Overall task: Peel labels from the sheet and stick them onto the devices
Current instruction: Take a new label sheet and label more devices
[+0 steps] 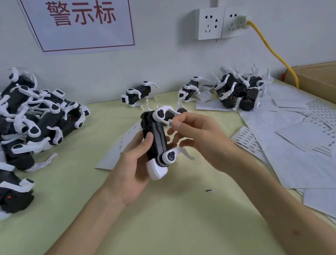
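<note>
Sticking step for us: our left hand (pixel 135 165) has its fingers wrapped round the black-and-white plastic robot-dog device (pixel 156 141), held up over the pale green desk (pixel 176 233). Our right hand (pixel 200 138) pinches a tiny white barcode label (pixel 170 124) between thumb and forefinger, just beside the device's upper end. Next, we reckon, it needs lining up square on the black body and pressing flat. Printed white label sheets (pixel 248 140) lie off to the right for the following peel.

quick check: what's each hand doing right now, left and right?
Left hand: closed, grips the black-and-white device.
Right hand: closed, pinches a small label at the device's upper end.
</note>
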